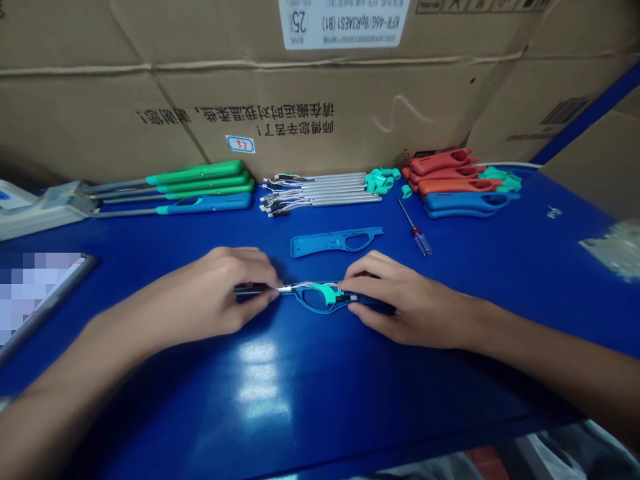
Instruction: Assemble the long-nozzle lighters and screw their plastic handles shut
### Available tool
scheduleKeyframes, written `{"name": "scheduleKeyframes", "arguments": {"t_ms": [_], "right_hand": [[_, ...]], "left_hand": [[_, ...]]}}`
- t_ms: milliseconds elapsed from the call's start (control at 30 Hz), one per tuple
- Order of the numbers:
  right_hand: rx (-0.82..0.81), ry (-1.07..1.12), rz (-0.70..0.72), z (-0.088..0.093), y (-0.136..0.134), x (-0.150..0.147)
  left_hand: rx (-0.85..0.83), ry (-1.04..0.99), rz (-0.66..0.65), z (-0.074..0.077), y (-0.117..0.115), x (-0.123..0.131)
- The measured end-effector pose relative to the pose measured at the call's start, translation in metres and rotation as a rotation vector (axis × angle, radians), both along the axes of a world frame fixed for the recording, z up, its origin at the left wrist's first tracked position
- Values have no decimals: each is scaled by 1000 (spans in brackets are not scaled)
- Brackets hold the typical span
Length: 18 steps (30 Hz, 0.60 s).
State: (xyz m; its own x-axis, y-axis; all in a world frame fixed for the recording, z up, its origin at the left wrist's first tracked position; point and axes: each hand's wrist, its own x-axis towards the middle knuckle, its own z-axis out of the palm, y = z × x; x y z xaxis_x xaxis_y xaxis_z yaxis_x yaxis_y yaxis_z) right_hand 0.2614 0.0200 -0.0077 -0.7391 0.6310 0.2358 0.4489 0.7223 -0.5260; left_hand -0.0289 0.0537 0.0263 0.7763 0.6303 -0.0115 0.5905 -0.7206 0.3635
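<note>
A blue lighter handle half lies between my two hands, with white wires and a teal trigger in its loop. My left hand pinches a slim lighter tube at the loop's left end; a dark length of it shows under the palm. At the other end, my right hand grips the handle's wider part, beside a small black piece; the fingers partly hide what is inside. Just beyond, the matching blue handle shell rests with its hollow side up.
Along the back lie green and blue lighters, wired metal tubes, teal triggers and red, orange and blue handles. A screwdriver is right of the shell. A cardboard wall stands behind; a tablet-like object is left.
</note>
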Motion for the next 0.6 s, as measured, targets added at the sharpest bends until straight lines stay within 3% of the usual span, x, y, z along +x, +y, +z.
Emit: {"name": "scheduleKeyframes", "arguments": {"t_ms": [600], "right_hand": [[-18,10,-1,0,-1,0]], "left_hand": [[-38,-22,18,2,-1,1]]}}
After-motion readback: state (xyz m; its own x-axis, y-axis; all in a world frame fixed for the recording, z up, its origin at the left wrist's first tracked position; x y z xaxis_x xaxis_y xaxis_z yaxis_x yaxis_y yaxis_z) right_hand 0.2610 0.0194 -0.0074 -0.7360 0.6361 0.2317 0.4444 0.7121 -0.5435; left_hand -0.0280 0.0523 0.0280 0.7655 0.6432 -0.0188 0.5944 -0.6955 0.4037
